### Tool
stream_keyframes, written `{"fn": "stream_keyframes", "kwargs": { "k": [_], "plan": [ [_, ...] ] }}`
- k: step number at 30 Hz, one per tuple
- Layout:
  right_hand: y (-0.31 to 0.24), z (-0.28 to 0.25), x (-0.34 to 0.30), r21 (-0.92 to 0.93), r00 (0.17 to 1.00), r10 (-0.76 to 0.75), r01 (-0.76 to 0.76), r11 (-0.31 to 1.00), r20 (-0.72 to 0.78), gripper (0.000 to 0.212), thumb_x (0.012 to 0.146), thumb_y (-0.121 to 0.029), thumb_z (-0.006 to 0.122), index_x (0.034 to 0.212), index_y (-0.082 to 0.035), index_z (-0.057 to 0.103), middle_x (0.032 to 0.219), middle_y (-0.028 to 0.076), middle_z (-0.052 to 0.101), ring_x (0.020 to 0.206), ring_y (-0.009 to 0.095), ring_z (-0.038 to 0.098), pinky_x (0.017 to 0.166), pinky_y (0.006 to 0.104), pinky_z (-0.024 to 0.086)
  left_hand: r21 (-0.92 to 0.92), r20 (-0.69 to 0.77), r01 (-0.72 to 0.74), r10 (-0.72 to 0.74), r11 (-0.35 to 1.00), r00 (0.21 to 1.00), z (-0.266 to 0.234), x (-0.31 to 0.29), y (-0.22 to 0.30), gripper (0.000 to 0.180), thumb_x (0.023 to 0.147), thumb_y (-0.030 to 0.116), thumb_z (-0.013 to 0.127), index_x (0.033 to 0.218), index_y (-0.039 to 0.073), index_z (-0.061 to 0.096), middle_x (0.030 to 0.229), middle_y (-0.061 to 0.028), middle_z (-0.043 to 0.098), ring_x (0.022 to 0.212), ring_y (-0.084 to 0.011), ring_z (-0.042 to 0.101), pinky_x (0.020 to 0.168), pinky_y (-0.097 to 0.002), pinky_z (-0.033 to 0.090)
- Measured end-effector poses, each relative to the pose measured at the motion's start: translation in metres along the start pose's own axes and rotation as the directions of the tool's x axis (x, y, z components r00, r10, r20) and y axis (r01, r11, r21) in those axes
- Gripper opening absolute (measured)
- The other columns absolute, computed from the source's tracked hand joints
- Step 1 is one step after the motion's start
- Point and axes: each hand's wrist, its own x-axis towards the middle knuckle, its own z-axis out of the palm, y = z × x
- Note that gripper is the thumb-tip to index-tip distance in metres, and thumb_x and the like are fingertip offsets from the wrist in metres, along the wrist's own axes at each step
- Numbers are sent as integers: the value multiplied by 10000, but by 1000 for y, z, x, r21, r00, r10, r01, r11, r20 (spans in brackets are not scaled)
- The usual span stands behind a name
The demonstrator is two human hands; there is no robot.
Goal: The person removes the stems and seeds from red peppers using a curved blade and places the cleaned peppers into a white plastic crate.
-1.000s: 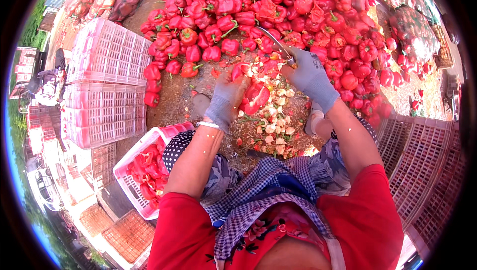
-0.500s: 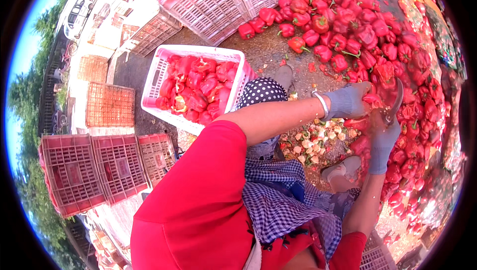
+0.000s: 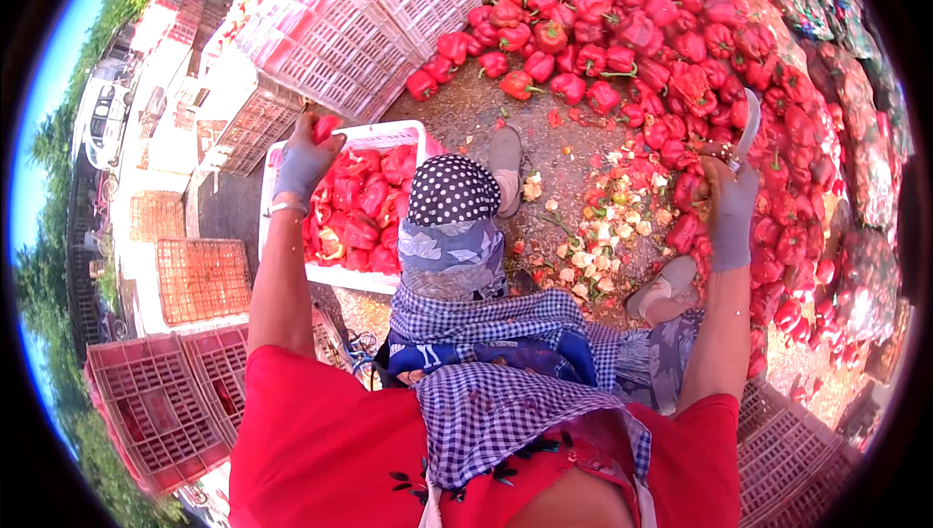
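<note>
The left hand (image 3: 303,161) has swung from the heap to over the crate (image 3: 292,154), fingers clenched on a cut pepper (image 3: 326,126). The right hand (image 3: 731,207) grips the knife (image 3: 749,112) beside the pile (image 3: 661,33).

crate (image 3: 292,154) left, holding cut peppers (image 3: 360,207) | pepper heap (image 3: 661,33) ahead-right | scraps (image 3: 603,237) between

Glossy red cut pepper piece (image 3: 326,127), small, held at the far rim of a white slatted plastic crate (image 3: 408,130). Curved steel knife blade (image 3: 749,112), tip raised, over heaped red peppers.
</note>
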Motion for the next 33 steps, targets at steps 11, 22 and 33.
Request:
{"fn": "stream_keyframes", "kwargs": {
  "k": [11, 22, 33],
  "plan": [
    [11, -18, 10, 5, 992, 98, -98, 995, -85, 232, 866, -126, 704, 1030, 12, 615, 666, -1, 565, 428, 61, 477, 375, 228, 363, -273, 318, -96, 184, 957, 930, 103, 102, 101, 459, 858, 168, 683, 1261, -2, 541, 995, -139, 682, 863, -185, 631, 762, -314, 500],
    [29, -25, 15, -165, 945, 303, -321, 933, -126, 209, 879, -101, 684, 1037, 22, 625, 741, 31, 629, 482, 65, 508, 420, 215, 374, -61, 553, -238, 231, 969, 801, 410, 124, 226, 467, 779, 257, 734, 1177, 49, 605, 1117, -216, 647, 1056, -378, 615, 913, -441, 490],
    [27, -1, 18, -62, 894, 405, -423, 904, -193, 215, 875, 34, 586, 1090, 35, 582, 921, 145, 644, 527, 103, 534, 452, 210, 412, 350, 318, -242, 128, 905, 939, 539, 119, 260, 714, 705, 365, 789, 1227, 7, 459, 1183, -197, 523, 1083, -359, 539, 873, -447, 493]
  ]
}}
